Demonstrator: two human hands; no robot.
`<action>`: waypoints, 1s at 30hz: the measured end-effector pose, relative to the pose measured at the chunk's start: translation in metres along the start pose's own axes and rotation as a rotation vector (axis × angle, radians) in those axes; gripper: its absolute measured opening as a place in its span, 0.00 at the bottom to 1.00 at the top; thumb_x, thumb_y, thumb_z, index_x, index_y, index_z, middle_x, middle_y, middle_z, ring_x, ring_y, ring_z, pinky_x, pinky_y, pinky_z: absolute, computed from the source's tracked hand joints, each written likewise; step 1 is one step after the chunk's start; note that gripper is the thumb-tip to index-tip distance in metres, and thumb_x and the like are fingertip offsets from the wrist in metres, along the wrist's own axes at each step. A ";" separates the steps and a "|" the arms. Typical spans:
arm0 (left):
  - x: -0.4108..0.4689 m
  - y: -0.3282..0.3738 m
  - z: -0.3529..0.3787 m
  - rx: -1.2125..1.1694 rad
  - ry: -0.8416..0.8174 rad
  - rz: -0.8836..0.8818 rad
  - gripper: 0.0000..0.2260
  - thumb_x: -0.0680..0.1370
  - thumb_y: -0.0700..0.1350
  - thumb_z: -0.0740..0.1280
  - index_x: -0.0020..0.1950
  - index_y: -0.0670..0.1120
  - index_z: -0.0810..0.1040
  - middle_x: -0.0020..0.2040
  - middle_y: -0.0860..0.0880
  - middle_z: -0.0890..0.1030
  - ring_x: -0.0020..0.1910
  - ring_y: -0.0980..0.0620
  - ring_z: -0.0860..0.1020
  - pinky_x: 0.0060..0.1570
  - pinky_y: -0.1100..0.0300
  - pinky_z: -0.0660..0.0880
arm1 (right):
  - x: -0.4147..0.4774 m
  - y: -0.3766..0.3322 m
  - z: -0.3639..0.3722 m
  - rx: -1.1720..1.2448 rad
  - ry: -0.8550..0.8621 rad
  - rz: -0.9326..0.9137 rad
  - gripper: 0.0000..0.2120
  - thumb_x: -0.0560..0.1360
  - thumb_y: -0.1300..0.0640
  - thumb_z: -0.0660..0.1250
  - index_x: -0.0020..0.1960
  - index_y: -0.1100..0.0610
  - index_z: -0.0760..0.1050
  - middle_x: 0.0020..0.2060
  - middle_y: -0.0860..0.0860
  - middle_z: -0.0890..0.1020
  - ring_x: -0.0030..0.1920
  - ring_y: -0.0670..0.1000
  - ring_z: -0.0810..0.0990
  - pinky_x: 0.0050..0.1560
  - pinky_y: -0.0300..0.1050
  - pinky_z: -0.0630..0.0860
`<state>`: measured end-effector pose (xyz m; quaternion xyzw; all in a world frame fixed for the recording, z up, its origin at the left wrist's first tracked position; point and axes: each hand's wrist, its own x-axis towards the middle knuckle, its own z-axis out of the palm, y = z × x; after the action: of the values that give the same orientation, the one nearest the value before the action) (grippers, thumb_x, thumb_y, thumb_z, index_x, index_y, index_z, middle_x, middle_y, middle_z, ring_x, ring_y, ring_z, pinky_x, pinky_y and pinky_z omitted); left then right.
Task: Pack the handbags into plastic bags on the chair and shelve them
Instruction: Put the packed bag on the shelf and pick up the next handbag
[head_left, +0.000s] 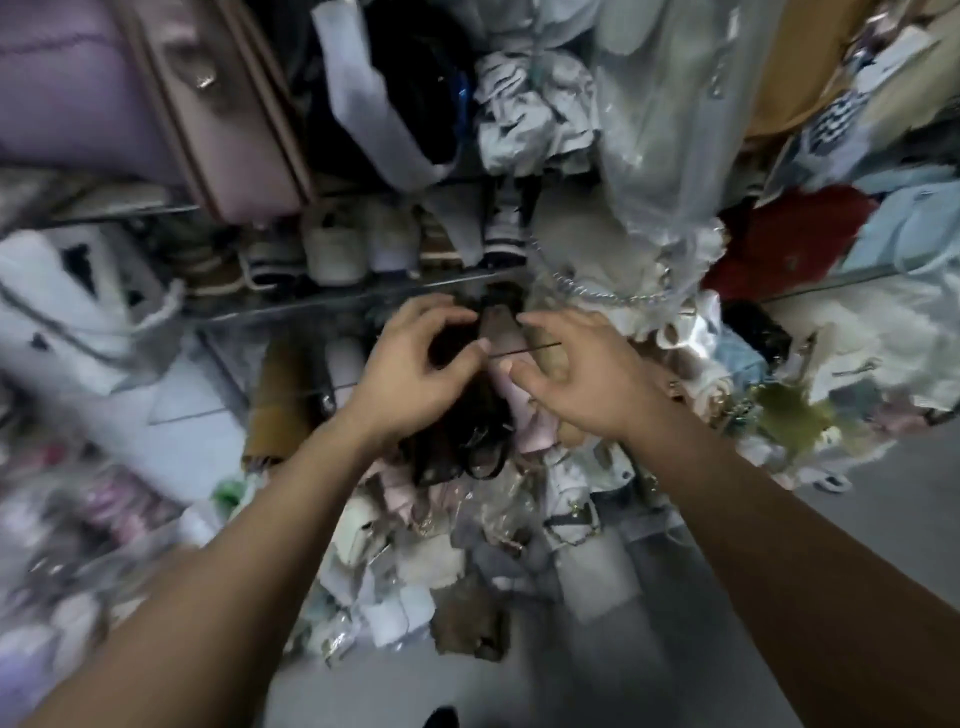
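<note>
**A:** Entries, left to right. Far left of the grip?
**B:** White bag (78, 301), well apart. Nearer, a tan bag (280, 405) standing just beside the left wrist. Up and left, a pink-beige handbag (234, 130) hangs over the shelf edge (332, 304).

**A:** Left hand?
**B:** Left hand (415, 364): fingers curled, thumb and forefinger pinching a thin black strap (524, 350).

**A:** The handbag itself?
**B:** Dark handbag (457, 447), directly below both hands, on top of the pile of bags (467, 551).

**A:** Right hand?
**B:** Right hand (576, 374): fingers half curled and spread. The strap runs across to it, but I cannot tell whether it has hold.

**A:** Right of the grip?
**B:** Metal chain (608, 297), just above and beside. Clear plastic bag (660, 130) hanging higher. Red bag (789, 244), well apart.
</note>
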<state>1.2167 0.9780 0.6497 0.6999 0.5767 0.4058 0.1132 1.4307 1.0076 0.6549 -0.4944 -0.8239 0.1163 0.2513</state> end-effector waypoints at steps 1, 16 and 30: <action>-0.025 -0.003 -0.016 0.054 0.019 -0.032 0.19 0.75 0.59 0.68 0.61 0.50 0.81 0.65 0.51 0.75 0.68 0.57 0.71 0.69 0.65 0.64 | -0.005 -0.011 0.007 -0.013 -0.028 -0.050 0.33 0.73 0.30 0.61 0.73 0.46 0.70 0.68 0.47 0.76 0.69 0.52 0.71 0.69 0.46 0.67; -0.388 -0.023 -0.230 0.366 0.460 -0.777 0.25 0.77 0.65 0.64 0.72 0.59 0.70 0.75 0.56 0.65 0.75 0.56 0.62 0.71 0.50 0.66 | -0.073 -0.296 0.130 0.238 -0.503 -0.641 0.38 0.75 0.29 0.60 0.80 0.39 0.53 0.78 0.45 0.57 0.77 0.52 0.56 0.75 0.51 0.61; -0.647 -0.105 -0.372 0.407 0.905 -1.241 0.22 0.77 0.63 0.66 0.66 0.53 0.77 0.68 0.53 0.74 0.68 0.54 0.70 0.69 0.51 0.68 | -0.186 -0.583 0.311 0.248 -0.795 -0.921 0.36 0.75 0.32 0.59 0.80 0.39 0.53 0.78 0.47 0.58 0.78 0.55 0.56 0.74 0.55 0.62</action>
<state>0.8784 0.3139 0.5407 0.0248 0.9142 0.4004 -0.0568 0.8972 0.5803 0.5929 0.0259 -0.9636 0.2662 0.0050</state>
